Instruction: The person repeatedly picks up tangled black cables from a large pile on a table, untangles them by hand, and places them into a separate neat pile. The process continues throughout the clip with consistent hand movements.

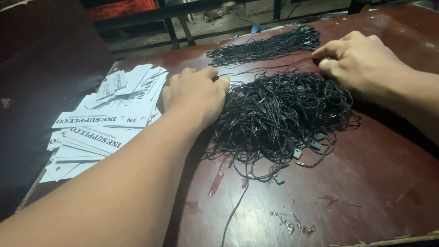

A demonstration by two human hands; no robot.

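Note:
A tangled heap of black cords with small plastic ends (pixel 284 115) lies in the middle of a dark red-brown table (pixel 382 180). My left hand (pixel 195 92) rests at the heap's left edge, its fingertips pinching one end of a single black cord (pixel 271 68). That cord runs taut to the right, where my right hand (pixel 359 61) pinches its other end at the heap's upper right. Beyond the stretched cord lies a straightened bundle of the same black cords (pixel 268 48).
A spread pile of white printed paper tags (pixel 104 124) covers the table's left side, beside my left forearm. A loose cord (pixel 234 218) trails toward the near edge. Dark metal frame bars (pixel 213 3) stand behind the table.

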